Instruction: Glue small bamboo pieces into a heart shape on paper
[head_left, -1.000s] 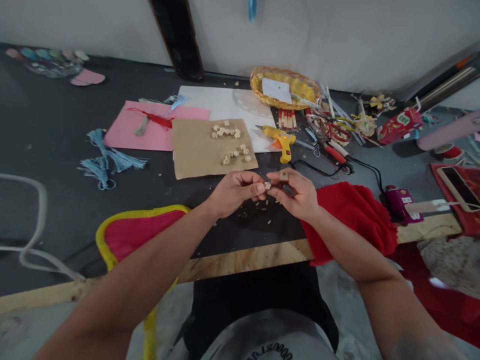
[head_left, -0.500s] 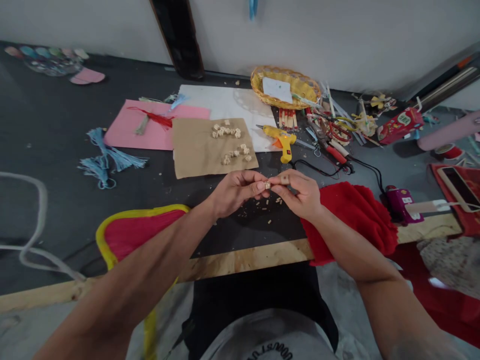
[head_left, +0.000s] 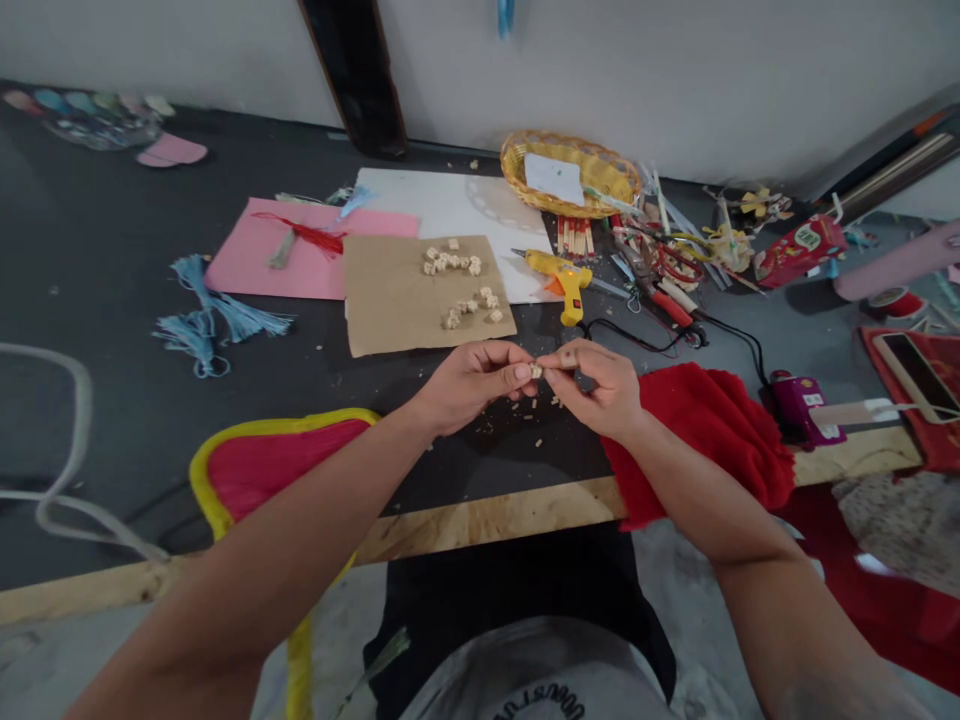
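Observation:
My left hand pinches a small pale block-like piece between thumb and fingers, above the dark table. From the other side, the fingertips of my right hand close on the same piece. Fingers cover much of it. Tiny pale bits lie scattered on the tabletop below. Just beyond my hands, a brown sheet carries several similar pale pieces in two loose groups, one near the top and one lower down.
Right of the brown sheet lies a yellow glue gun with its black cord. Scissors and clutter sit behind it, near a wicker basket. A red cloth lies under my right forearm. Blue tassels are at left.
The fingers of my right hand have shifted slightly at the small piece, leaving a wider gap between index finger and thumb. Both hands stay in the same spot.

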